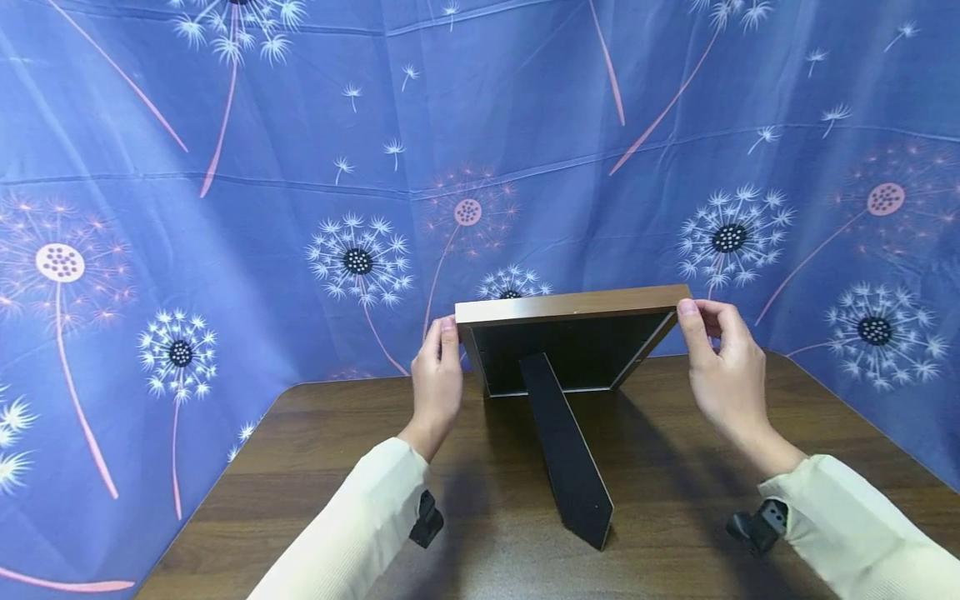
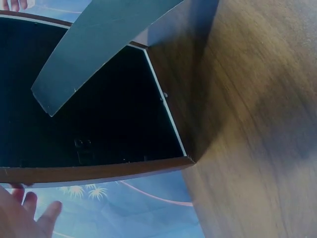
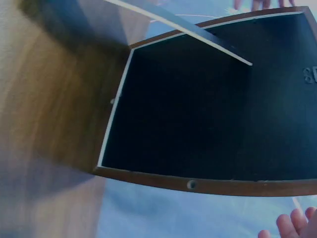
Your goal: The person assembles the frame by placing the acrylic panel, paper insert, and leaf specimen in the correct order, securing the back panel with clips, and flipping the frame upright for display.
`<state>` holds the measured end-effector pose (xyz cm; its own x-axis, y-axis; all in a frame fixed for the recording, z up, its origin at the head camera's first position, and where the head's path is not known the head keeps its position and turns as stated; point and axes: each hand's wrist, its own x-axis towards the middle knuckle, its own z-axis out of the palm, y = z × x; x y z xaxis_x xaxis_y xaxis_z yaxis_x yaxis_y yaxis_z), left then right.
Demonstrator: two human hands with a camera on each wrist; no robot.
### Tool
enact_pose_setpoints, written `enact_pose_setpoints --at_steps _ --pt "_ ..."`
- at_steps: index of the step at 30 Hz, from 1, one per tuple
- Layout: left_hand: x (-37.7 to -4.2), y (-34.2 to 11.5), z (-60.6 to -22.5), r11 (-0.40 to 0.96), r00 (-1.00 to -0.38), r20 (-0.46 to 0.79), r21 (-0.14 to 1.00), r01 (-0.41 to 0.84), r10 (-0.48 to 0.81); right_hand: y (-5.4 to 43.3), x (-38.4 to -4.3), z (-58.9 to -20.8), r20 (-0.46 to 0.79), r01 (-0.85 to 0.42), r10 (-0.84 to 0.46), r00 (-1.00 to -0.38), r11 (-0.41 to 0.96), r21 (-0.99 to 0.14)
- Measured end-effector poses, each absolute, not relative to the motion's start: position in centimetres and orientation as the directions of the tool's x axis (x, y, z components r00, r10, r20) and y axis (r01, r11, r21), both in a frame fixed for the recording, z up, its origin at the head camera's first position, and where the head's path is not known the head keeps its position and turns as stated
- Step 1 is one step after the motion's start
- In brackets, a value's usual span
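A brown picture frame point(image 1: 573, 304) with a black back panel point(image 1: 570, 346) stands tilted on the wooden table, its back toward me. Its black easel leg point(image 1: 566, 450) is swung out and reaches down to the tabletop. At the frame's upper left corner, my left hand point(image 1: 438, 375) holds the side edge, thumb along it. My right hand point(image 1: 723, 367) pinches the upper right corner, with the thumb on the near side and fingers partly hidden behind. The wrist views show the back panel point(image 3: 183, 109) and the leg point(image 2: 94, 54) up close. The front is hidden.
The dark wooden table point(image 1: 315, 500) spreads under the frame and both arms. Behind it hangs a blue cloth point(image 1: 285, 275) printed with dandelions, also along both sides. A black wrist device point(image 1: 427, 518) sits on the left cuff, another black device point(image 1: 759, 527) on the right.
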<state>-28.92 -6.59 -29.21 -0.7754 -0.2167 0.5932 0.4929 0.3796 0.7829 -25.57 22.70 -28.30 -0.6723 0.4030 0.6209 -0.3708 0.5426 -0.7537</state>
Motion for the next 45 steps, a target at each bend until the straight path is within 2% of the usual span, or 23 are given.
enact_pose_setpoints --at_steps 4,13,25,36,38,41,45 --pt "-29.1 -6.8 -29.2 0.359 -0.808 0.553 0.81 0.464 -0.204 22.3 -25.9 -27.4 0.581 -0.328 0.41 -0.703 0.537 -0.777" --pt "-29.0 -6.8 -29.1 0.317 -0.831 0.527 0.83 0.459 -0.177 22.4 -26.0 -26.5 0.547 -0.264 0.383 -0.744 0.584 -0.768" --pt "-28.0 -6.1 -29.4 0.344 -0.774 0.621 0.759 0.553 -0.125 23.8 -27.2 -26.2 0.536 -0.262 0.375 -0.757 0.577 -0.773" --pt "-27.7 -5.8 -29.7 0.265 -0.754 0.652 0.743 0.615 -0.08 24.6 -27.9 -26.0 0.509 -0.225 0.355 -0.784 0.602 -0.766" --pt "-27.7 -5.9 -29.7 0.242 -0.765 0.641 0.755 0.61 -0.072 24.4 -27.8 -25.9 0.517 -0.226 0.376 -0.769 0.596 -0.771" --pt "-27.9 -6.2 -29.8 0.215 -0.788 0.613 0.779 0.589 -0.061 23.8 -27.4 -25.8 0.59 -0.295 0.399 -0.702 0.591 -0.751" --pt "-28.1 -6.6 -30.2 0.233 -0.813 0.58 0.798 0.556 -0.046 23.0 -26.7 -26.0 0.774 -0.476 0.315 -0.55 0.642 -0.6"
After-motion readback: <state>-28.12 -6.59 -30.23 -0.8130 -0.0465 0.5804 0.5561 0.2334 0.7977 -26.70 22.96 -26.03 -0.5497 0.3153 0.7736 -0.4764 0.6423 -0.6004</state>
